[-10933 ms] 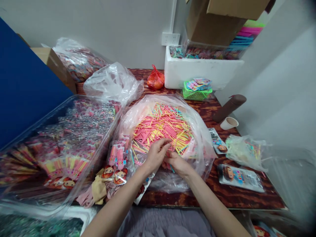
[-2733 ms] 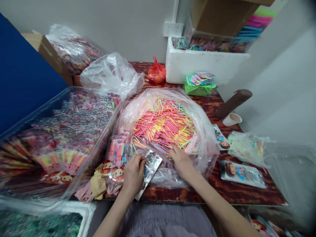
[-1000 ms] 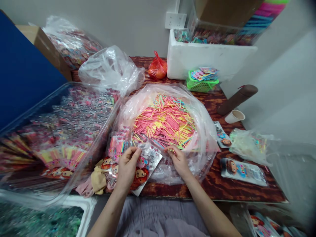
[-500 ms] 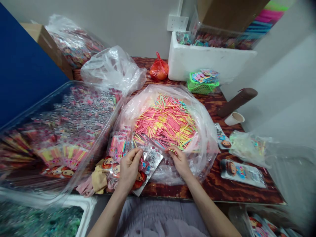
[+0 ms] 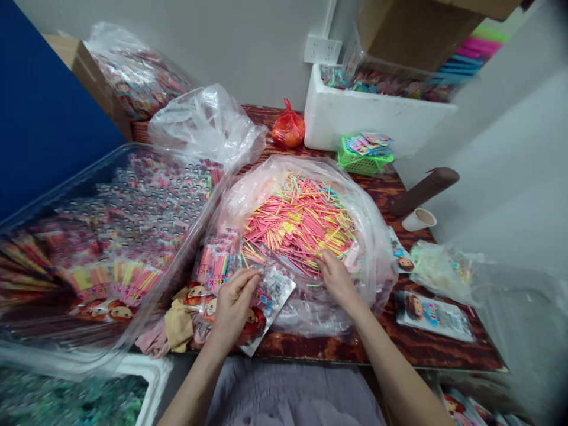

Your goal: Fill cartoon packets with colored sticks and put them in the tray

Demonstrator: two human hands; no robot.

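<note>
The left hand (image 5: 235, 305) was pinched closed over a printed packet (image 5: 281, 289), its hold unclear; the right hand (image 5: 339, 285), grip hidden, met the sticks (image 5: 302, 220) heaped just beyond, where a light touch seemed best.

A person's bare left forearm (image 5: 195, 378) and right forearm (image 5: 397, 370) are slanting forward and inward. The left grip (image 5: 234, 300) is curling, its thumb meeting the forefinger. The right grip (image 5: 338, 283) is angling inward, fingers bending; how tightly, I am not managing to tell.
</note>
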